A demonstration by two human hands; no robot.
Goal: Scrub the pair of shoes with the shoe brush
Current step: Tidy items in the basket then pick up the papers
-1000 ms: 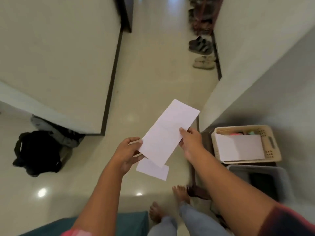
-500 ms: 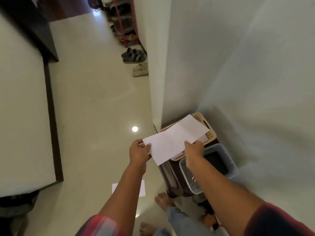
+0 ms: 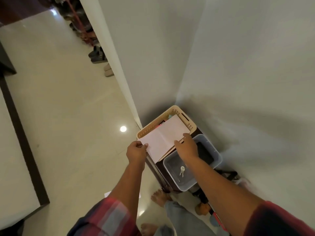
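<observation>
Light sheet (image 3: 162, 137) over the basket (image 3: 173, 110), shoes (image 3: 97, 55) at eleven o'clock.
My left hand (image 3: 136, 152) and right hand (image 3: 186, 147) pinch its floppy edges.

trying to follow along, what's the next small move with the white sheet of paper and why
Probably lower the white sheet of paper into the beige perforated plastic basket and let go: the left hand and right hand both pinch its edges right above the basket, so neither is free for the scrubbing.

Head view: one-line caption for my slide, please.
Left hand and right hand hold a white paper over a beige basket beside a grey bin containing keys.
</observation>
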